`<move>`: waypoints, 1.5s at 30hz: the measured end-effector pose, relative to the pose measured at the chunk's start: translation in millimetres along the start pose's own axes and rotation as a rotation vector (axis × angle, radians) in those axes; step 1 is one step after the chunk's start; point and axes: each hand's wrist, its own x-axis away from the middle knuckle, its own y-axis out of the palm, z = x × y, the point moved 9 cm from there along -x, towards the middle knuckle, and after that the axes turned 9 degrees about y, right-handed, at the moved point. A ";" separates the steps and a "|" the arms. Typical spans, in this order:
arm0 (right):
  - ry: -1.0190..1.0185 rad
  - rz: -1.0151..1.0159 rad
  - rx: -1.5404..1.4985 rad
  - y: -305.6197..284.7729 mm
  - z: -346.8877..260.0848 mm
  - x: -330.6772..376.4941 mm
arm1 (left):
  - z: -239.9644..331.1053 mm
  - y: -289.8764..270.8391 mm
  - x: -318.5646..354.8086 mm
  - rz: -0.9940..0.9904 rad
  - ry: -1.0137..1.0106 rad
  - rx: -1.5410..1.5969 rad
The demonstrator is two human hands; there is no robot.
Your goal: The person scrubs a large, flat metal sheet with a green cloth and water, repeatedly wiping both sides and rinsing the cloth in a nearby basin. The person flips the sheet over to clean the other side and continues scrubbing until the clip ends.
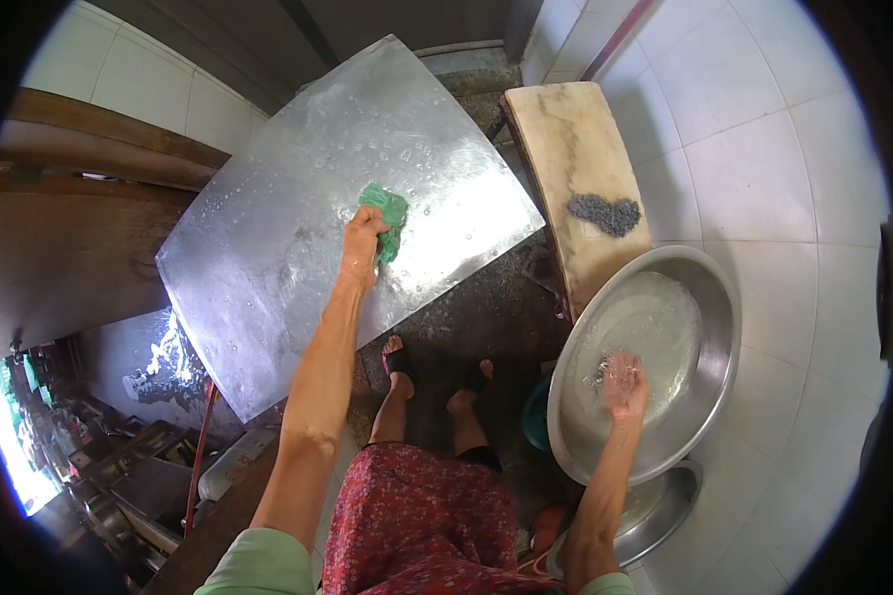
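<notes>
My left hand [363,236] is closed around a crumpled green cloth [391,213]. It presses the cloth on the wet face of a large, shiny metal sheet [298,159], which has water drops and bubbles over it. To the right, my right hand [624,383] dips into the water of a wide stainless steel basin [721,297]. Its fingers look stretched out with nothing visible in them, though the water blurs the tips. Small ripples show beside that hand.
A grey steel-wool scourer [605,214] lies on a marbled stone slab [575,129] behind the basin. Below the basin are another metal basin [655,511] and a teal tub [537,415]. White tiled wall [764,198] bounds the right; a cluttered counter [149,476] stands at left.
</notes>
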 end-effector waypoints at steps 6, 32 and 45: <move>0.164 -0.766 0.660 262.0 129.3 147.2 | 45.8 47.3 30.6 -0.143 -0.169 0.536; -1.750 -0.091 1.828 472.6 289.6 25.2 | 56.5 3.7 -51.2 -0.166 0.753 -1.388; -1.850 -1.009 1.644 638.9 521.2 55.1 | 115.6 -143.6 -166.8 0.395 0.646 -1.438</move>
